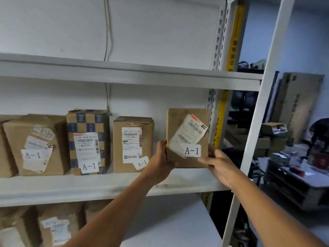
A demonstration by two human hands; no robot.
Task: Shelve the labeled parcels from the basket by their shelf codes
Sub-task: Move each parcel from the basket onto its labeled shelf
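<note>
From the head view, the parcel (187, 138) stands upright at the right end of the middle shelf (99, 186), its base at or just above the board; the left hand (162, 157) grips its lower left edge with thumb on the front, and the right hand (219, 166) holds its lower right corner, fingers reaching across the front under the A-1 label (192, 151); both hands are clamped on the box. Three neighbours already carry the same code: a plain carton (35, 145), a blue-checked carton (88, 141) and a taped carton (133, 144); so this looks like the right shelf. To finish well, I would set the base flat, slide it back level with the row, keep the label facing out, and leave it clear of the steel upright (213, 107) beside it; then let go one hand at a time. The box is matt brown cardboard, scuffed and slightly dented; its shipping sticker (188, 132) is skewed and peeling; the shelf is smooth painted metal.
</note>
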